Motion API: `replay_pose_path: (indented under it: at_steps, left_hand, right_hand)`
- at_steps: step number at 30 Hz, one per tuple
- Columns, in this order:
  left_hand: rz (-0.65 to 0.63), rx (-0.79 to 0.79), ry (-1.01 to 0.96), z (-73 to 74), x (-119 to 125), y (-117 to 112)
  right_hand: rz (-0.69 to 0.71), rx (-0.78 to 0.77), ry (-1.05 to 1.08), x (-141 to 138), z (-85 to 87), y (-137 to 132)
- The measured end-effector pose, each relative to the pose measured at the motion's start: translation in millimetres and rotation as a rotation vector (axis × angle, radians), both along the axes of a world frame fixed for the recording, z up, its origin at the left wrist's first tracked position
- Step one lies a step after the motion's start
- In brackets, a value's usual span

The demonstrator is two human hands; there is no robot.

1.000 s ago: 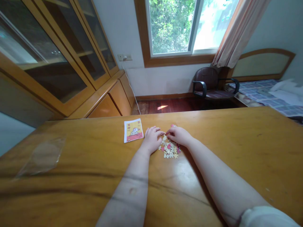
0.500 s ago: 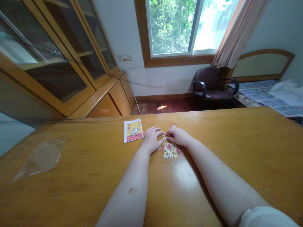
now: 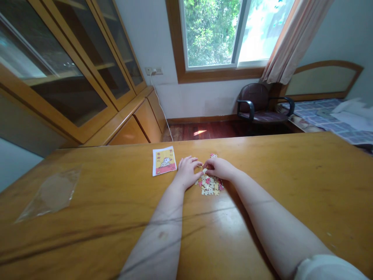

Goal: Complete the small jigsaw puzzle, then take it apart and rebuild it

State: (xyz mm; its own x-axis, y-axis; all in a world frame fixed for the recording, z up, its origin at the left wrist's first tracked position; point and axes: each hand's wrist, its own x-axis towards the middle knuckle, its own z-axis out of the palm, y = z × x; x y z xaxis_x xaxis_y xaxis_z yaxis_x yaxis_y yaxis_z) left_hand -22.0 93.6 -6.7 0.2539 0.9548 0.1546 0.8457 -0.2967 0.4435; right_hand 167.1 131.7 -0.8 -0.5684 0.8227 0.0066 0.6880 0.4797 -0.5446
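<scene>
From the head view, a loose pile of puzzle pieces (image 3: 210, 186) lies on the table (image 3: 116, 186), between and just in front of the person's hands, which hide part of its far edge. The right hand (image 3: 223, 168) has its grip nearly closed, thumb and forefinger seeming to pinch a pale piece (image 3: 204, 170) above the pile's far side. The left hand (image 3: 187, 172) lies palm down with its grip loosely spread, thumb at the pile's edge; whether anything is under its palm cannot be told. It stands between the pile and a picture card (image 3: 164, 161). Beyond the right hand sits a small cluster of pieces (image 3: 213, 155). A clear plastic bag (image 3: 52, 192) lies well apart at far left. Blurred dark strands cross the near table and left forearm. Past the table are a glass-doored cabinet (image 3: 114, 113), a chair (image 3: 254, 97) and a bed (image 3: 323, 109).
</scene>
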Motion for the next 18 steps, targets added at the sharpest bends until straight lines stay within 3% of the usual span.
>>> replay_pose_path:
  at_steps: [6, 11, 18]
  left_hand:
    - [-0.009, 0.018, -0.017, 0.3, 0.0, -0.2]
    - [0.035, 0.061, -0.043, 1.1, 0.3, 1.9]
    - [0.031, 0.031, 0.03, -0.3, 1.0, 1.9]
  right_hand:
    - [-0.052, -0.06, 0.127, -1.8, -0.8, -0.4]
    - [-0.156, 0.122, 0.094, 0.5, -5.5, 2.4]
    - [0.045, 0.164, 0.038, 2.9, -5.4, 1.7]
